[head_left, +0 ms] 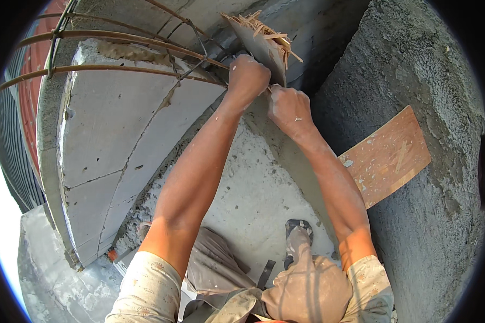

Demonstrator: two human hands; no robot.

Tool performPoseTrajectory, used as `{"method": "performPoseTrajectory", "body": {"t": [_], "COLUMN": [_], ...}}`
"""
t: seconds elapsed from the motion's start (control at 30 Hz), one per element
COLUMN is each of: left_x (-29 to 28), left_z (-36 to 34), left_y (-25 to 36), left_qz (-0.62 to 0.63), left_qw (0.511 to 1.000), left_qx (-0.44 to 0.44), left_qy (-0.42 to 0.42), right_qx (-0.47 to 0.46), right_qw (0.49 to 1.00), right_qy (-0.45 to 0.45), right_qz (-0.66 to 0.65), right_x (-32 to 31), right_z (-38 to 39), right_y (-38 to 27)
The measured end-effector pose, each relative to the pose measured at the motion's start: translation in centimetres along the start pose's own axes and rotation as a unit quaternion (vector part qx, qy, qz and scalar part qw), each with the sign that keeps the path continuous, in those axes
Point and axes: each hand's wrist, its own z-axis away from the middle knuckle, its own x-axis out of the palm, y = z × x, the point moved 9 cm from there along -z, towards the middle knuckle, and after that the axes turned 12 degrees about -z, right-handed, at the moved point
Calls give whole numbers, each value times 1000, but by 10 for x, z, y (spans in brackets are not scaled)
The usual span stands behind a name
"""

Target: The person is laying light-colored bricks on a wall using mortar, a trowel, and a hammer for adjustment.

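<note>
Left hand (249,75) and right hand (292,111) curl beside splintered board (263,48), upper centre; fingertips hidden, grip cannot be determined. Concrete floor (248,177), centre; rough wall (415,75), right.

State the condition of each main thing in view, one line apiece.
Left bare hand: closed, grip hidden.
Right bare hand: closed, grip hidden.
Grey-faced wooden board: tilted, end splintered.
Flat brown wooden board: spattered with pale spots.
Rust-brown steel rods: bare, crossing.
Pale grey block wall: chipped.
</note>
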Motion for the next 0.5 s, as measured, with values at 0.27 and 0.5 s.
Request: {"method": "performPoseTrajectory", "body": {"t": [0.27, 0.5], "left_x": [-16, 18], "left_z": [14, 59], "left_y": [34, -2], "left_qz": [-288, 96], "left_qw": [937, 965], "left_qx": [189, -242], "left_qy": [51, -15], "right_qx": [18, 42], "right_qw": [999, 998], "right_qy": [25, 38], "right_qz": [10, -3], "right_x": [-19, -6], "right_z": [5, 51], "right_y": [-16, 11]}}
